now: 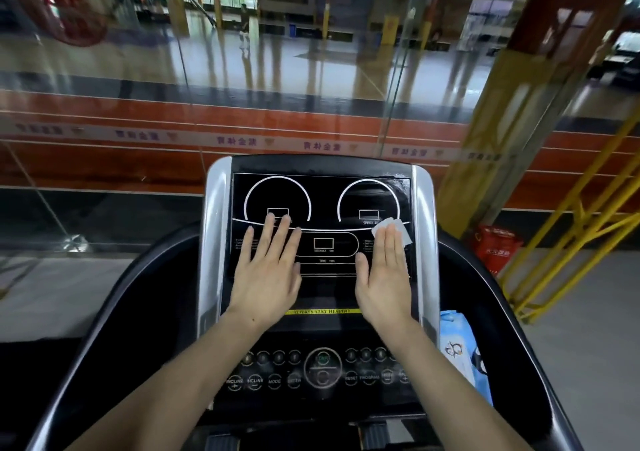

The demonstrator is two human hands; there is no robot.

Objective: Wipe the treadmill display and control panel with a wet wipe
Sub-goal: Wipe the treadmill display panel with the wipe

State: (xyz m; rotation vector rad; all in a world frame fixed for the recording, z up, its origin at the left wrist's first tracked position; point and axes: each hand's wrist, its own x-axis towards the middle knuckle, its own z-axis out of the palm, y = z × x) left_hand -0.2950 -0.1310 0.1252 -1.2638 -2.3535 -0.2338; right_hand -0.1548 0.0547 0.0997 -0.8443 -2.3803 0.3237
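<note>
The treadmill's black display (322,197), with two white dial outlines, fills the middle of the view. My right hand (384,274) lies flat on its right side, straight fingers pressing a white wet wipe (398,229) against the glass; the wipe sticks out past the fingertips. Flat on the display's left side rests my left hand (268,267), fingers spread, holding nothing. Below my wrists sits the control panel (322,374) with round buttons around a large start dial.
A blue wet wipe pack (464,353) stands in the console's right side pocket. Silver side rails (213,242) frame the display and black handlebars (114,298) curve on both sides. Glass, a sports hall, a yellow railing (571,228) and a red container (495,246) lie beyond.
</note>
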